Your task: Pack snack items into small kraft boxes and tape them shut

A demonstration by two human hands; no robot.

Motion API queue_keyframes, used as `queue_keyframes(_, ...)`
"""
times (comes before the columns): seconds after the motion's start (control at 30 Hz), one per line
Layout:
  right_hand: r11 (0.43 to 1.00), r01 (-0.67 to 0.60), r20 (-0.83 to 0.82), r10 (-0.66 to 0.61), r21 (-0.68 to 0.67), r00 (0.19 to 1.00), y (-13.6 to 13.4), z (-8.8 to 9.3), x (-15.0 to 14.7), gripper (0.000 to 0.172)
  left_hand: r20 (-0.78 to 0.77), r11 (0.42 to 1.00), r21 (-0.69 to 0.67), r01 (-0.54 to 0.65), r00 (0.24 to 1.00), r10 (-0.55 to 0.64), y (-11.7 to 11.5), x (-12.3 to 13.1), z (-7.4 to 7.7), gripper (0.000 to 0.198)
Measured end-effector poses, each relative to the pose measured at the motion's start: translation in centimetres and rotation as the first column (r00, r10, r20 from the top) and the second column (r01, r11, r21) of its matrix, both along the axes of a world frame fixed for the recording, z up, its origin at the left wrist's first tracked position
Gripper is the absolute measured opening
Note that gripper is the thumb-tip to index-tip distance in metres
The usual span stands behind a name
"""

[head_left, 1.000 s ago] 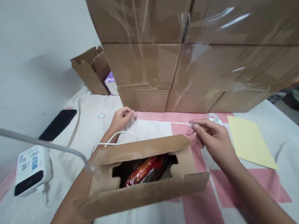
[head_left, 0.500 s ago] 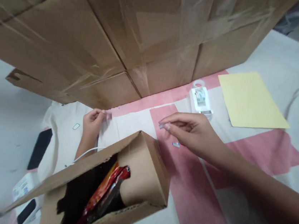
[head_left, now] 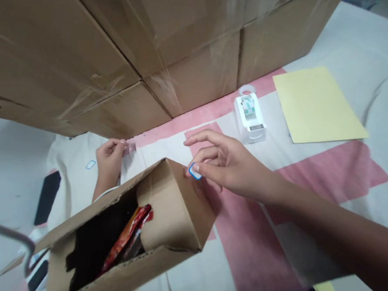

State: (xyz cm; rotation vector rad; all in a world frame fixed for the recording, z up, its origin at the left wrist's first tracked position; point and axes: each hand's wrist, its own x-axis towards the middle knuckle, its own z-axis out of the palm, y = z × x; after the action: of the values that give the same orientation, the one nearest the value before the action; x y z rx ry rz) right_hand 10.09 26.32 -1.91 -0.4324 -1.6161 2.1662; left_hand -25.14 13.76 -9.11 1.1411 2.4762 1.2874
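Between the thumb and fingers of my right hand (head_left: 225, 165) is a small white label with a blue border (head_left: 195, 171), close to the side of an open cardboard box (head_left: 196, 206). Red shiny packets (head_left: 125, 240) lie inside that box. Beyond the box's far edge, my left hand (head_left: 111, 152) is closed in a pinch, with a small piece of clear film (head_left: 129, 148) at its fingertips. Another blue-bordered label (head_left: 90, 164) lies on the cloth left of my left hand.
Large taped cardboard boxes (head_left: 188, 75) rise behind the hands. A white tape dispenser (head_left: 250, 119), a clear tape roll (head_left: 247, 90) and a yellow sheet (head_left: 319, 106) lie at the right. A black object (head_left: 48, 198) sits at the left.
My right hand has moved left and down to the box's side, with the label now showing its face. The small label on the pink cloth is no longer visible. The view has shifted.
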Motion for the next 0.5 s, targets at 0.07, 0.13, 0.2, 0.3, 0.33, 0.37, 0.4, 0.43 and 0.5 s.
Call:
queue_keyframes(0.07, 0.999, 0.024, 0.037, -0.025, 0.021, 0.999, -0.4, 0.5, 0.2, 0.023, -0.015, 1.000, 0.002, 0.005, 1.000, -0.005, 0.1, 0.3, 0.2, 0.031)
queue_keyframes(0.13, 0.995, 0.080, 0.068, -0.083, 0.053, 0.994, -1.0, 1.4, 0.5, 0.008, -0.038, 1.000, -0.017, 0.006, 0.999, -0.007, 0.3, 0.6, 0.4, 0.031)
queue_keyframes(0.2, 0.988, 0.129, 0.085, -0.136, 0.084, 0.987, -1.7, 2.5, 1.0, 0.005, -0.067, 0.998, -0.056, 0.014, 0.998, -0.017, 0.4, 0.9, 0.6, 0.032)
queue_keyframes(0.3, 0.978, 0.171, 0.099, -0.183, 0.121, 0.978, -2.4, 3.4, 1.5, 0.006, -0.105, 0.991, -0.130, 0.025, 0.994, -0.039, 0.5, 1.1, 0.7, 0.033)
queue_keyframes(0.33, 0.975, 0.180, 0.104, -0.194, 0.129, 0.976, -2.4, 3.4, 1.6, 0.006, -0.115, 0.989, -0.149, 0.025, 0.992, -0.042, 0.6, 1.2, 0.7, 0.032)
queue_keyframes(0.37, 0.973, 0.188, 0.109, -0.203, 0.136, 0.973, -2.5, 3.3, 1.6, 0.005, -0.122, 0.987, -0.161, 0.021, 0.992, -0.041, 0.6, 1.2, 0.7, 0.031)
queue_keyframes(0.4, 0.971, 0.197, 0.116, -0.213, 0.138, 0.970, -2.4, 3.2, 1.5, 0.004, -0.124, 0.986, -0.168, 0.016, 0.992, -0.037, 0.6, 1.2, 0.8, 0.028)
queue_keyframes(0.43, 0.969, 0.207, 0.123, -0.224, 0.137, 0.967, -2.4, 2.9, 1.3, 0.003, -0.122, 0.985, -0.170, 0.011, 0.992, -0.032, 0.5, 1.2, 1.0, 0.024)
queue_keyframes(0.5, 0.966, 0.218, 0.139, -0.237, 0.139, 0.962, -2.3, 2.4, 0.9, 0.004, -0.102, 0.986, -0.164, 0.003, 0.995, -0.020, 0.4, 1.1, 1.3, 0.019)
